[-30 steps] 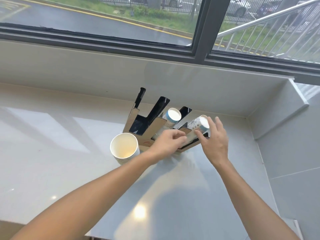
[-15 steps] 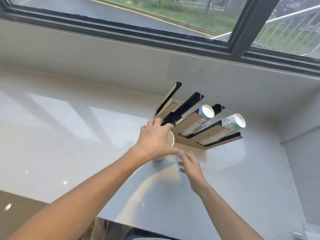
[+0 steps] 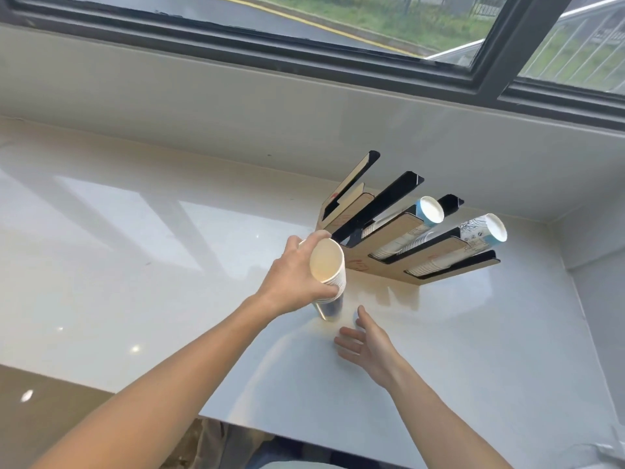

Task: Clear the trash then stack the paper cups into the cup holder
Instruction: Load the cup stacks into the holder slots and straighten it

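My left hand (image 3: 294, 275) grips a stack of white paper cups (image 3: 329, 269) near its top rim; the stack is tilted, mouth toward me, its lower end just above the white counter (image 3: 169, 265). My right hand (image 3: 367, 343) hovers open below and right of the stack's bottom, holding nothing. Behind stands the wooden and black cup holder (image 3: 389, 245) with slanted slots. Its two right slots hold cup stacks lying bottom-up: a blue-banded stack (image 3: 427, 213) and a patterned stack (image 3: 483, 231). The left slots look empty.
A low white wall (image 3: 304, 130) and a dark-framed window (image 3: 338, 62) run behind the counter. A side wall (image 3: 595, 265) closes off the right. The counter's front edge (image 3: 101, 387) lies near my arms, with brown floor below.
My left hand has lifted and tilted the cup stack off the counter. My right hand dropped away from the holder to a spot under the stack. The camera view shifted left.
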